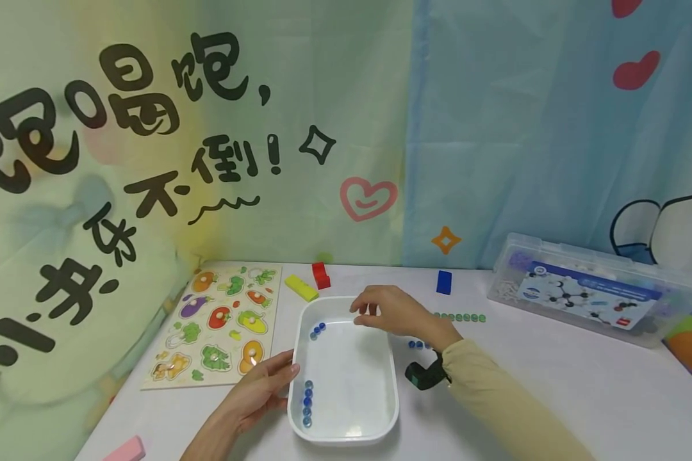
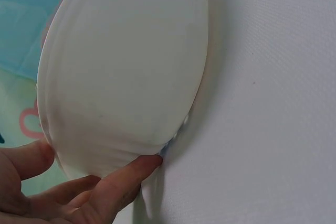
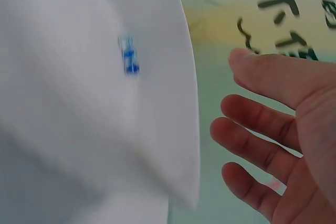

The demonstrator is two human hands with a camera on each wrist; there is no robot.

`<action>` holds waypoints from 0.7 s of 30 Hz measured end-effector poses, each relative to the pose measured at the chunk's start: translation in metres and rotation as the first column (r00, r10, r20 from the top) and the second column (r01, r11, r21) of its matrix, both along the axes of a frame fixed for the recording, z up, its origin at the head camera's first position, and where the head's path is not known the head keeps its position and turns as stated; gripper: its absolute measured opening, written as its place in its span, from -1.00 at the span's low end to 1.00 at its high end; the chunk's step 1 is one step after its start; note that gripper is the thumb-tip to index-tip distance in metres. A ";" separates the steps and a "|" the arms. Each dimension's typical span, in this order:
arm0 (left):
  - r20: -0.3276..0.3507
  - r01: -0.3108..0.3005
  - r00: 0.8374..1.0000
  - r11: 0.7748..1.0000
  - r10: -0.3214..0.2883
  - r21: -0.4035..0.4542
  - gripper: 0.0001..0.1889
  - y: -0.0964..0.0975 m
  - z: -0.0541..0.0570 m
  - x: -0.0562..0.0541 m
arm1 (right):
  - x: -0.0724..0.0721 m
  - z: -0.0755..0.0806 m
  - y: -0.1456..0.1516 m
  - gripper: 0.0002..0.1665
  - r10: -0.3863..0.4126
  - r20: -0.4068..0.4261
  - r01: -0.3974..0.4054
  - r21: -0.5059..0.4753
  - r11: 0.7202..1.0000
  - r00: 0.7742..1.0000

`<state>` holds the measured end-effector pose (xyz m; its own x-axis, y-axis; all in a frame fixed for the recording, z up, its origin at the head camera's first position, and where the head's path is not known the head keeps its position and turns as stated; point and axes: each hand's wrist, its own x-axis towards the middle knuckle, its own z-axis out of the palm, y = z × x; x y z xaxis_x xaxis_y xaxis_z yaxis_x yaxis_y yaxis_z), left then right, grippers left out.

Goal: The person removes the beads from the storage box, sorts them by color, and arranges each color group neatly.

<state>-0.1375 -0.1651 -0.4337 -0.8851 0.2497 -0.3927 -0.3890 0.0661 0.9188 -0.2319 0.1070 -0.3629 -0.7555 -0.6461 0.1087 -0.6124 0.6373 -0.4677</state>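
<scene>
A white tray [image 1: 346, 371] with rounded corners stands on the table in the head view. My left hand [image 1: 262, 387] holds its left wall, thumb at the rim and fingers against the outside, as the left wrist view also shows. Over the tray's far right corner hovers my right hand [image 1: 389, 310], fingers loosely bent and holding nothing. In the right wrist view those fingers [image 3: 252, 129] are spread apart beside the rim. Inside the tray, blue glass beads [image 1: 308, 402] line the near left side. A shorter group of blue beads [image 3: 129, 59] lies near the far left corner.
Right of the tray are a row of green beads [image 1: 467, 317] and some blue beads [image 1: 418, 344], partly hidden by the right arm. A vegetable puzzle board [image 1: 225, 326], yellow block [image 1: 301, 288], red block [image 1: 321, 276], blue block [image 1: 444, 282], pink block [image 1: 125, 450] and clear box [image 1: 588, 288] surround it.
</scene>
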 end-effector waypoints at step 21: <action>-0.021 0.040 0.999 0.998 -0.038 0.052 -0.24 -0.002 0.001 -0.001 | 0.030 -0.039 -0.093 -0.82 0.177 0.144 -0.209 0.256 0.944 0.974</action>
